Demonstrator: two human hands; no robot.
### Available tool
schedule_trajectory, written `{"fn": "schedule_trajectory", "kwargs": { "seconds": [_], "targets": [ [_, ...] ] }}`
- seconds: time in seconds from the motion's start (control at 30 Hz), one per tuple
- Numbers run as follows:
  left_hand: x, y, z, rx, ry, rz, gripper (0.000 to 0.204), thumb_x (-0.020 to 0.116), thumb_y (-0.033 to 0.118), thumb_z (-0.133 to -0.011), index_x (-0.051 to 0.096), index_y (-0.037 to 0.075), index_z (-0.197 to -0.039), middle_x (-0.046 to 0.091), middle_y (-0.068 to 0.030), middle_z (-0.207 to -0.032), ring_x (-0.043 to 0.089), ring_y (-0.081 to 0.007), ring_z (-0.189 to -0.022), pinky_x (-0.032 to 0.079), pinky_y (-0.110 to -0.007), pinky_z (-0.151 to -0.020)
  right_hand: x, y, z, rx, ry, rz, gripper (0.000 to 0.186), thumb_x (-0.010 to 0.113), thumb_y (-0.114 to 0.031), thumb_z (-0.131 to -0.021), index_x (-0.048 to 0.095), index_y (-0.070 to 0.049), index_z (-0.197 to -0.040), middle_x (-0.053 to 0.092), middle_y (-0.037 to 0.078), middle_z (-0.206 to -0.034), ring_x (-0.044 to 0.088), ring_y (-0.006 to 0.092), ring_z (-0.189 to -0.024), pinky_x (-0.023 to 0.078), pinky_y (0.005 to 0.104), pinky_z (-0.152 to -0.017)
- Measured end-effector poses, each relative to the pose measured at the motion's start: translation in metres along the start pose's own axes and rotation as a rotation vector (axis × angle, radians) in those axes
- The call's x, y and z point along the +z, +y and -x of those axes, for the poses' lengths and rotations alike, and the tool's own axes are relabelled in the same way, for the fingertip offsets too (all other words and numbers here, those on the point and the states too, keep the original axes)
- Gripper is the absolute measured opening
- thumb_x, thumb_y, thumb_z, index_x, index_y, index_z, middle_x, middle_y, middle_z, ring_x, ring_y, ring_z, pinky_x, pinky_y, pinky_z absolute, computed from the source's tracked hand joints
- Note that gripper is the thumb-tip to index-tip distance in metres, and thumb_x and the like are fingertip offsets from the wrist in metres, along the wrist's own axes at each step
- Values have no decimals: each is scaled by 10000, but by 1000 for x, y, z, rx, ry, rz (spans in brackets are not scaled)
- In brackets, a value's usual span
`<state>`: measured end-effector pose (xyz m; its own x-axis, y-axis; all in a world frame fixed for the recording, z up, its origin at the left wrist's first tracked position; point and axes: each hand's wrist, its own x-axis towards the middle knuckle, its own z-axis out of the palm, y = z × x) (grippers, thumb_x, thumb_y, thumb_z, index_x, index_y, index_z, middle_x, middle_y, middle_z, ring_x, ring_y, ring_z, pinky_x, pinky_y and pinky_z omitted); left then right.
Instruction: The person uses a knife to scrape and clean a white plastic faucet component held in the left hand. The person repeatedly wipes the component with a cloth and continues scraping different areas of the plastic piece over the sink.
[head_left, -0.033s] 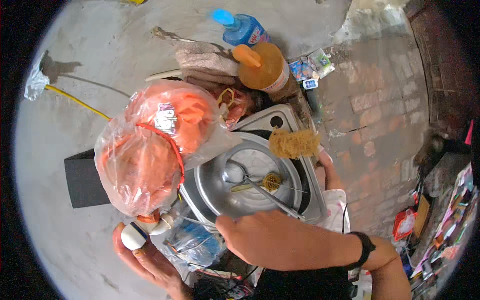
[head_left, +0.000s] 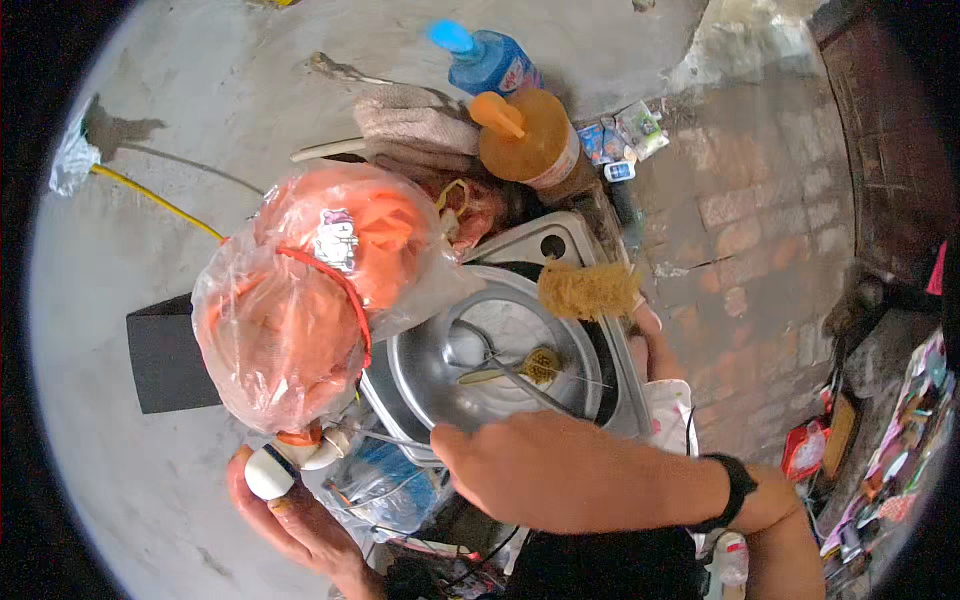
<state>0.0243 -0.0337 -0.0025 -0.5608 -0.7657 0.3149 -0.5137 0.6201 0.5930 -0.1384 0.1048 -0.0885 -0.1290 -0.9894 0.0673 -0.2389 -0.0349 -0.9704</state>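
Note:
At the lower left, my left hand is curled round a white rounded knob with a dark band, beside a white pipe elbow. My right hand reaches over the front of a metal sink, its back up and most fingers hidden. Its thumb side meets a thin metal rod that runs toward the pipe elbow; the far grip is hidden. In the round metal bowl in the sink lie a ladle and a small round golden mesh tool. A brown loofah rests on the sink's right edge.
Swollen pinkish plastic bags hang over the sink's left side. Behind it stand an orange pump bottle, a blue pump bottle and a grey cloth. Cables and a blue-tinted bag lie between my hands.
My right hand has shifted slightly, covering more of the ladle's handle and showing the metal rod more clearly. My left hand stays at the white knob.

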Motion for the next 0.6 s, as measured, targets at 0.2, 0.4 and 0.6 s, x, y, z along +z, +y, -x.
{"fn": "schedule_trajectory", "kwargs": {
  "seconds": [0.2,0.4,0.6],
  "targets": [
    [-14,-8,12,-25,-44,-21,461,366,305,-971,335,-10,-1307,352,-136,-1321,383,-248,-1205,314,-379,-1008,-47,19,-12,-58,-37,203,164,501,-92,-800,483,49,-881,585,213,-612,631,329,-567,495,430,-489],
    [-20,-3,10,-42,-112,-99,410,343,233,-972,365,-25,-1290,374,-151,-1319,370,-257,-1223,288,-371,-1023,-45,-12,-31,-39,-319,141,161,463,-91,-815,500,55,-872,581,221,-632,617,353,-584,500,422,-516],
    [-16,13,11,-126,-121,-58,452,382,281,-956,394,-65,-1248,433,-172,-1252,430,-265,-1144,310,-369,-984,-34,3,-17,251,-294,197,190,430,-153,-871,505,17,-912,591,216,-696,599,400,-647,460,492,-583]
  ]
}}
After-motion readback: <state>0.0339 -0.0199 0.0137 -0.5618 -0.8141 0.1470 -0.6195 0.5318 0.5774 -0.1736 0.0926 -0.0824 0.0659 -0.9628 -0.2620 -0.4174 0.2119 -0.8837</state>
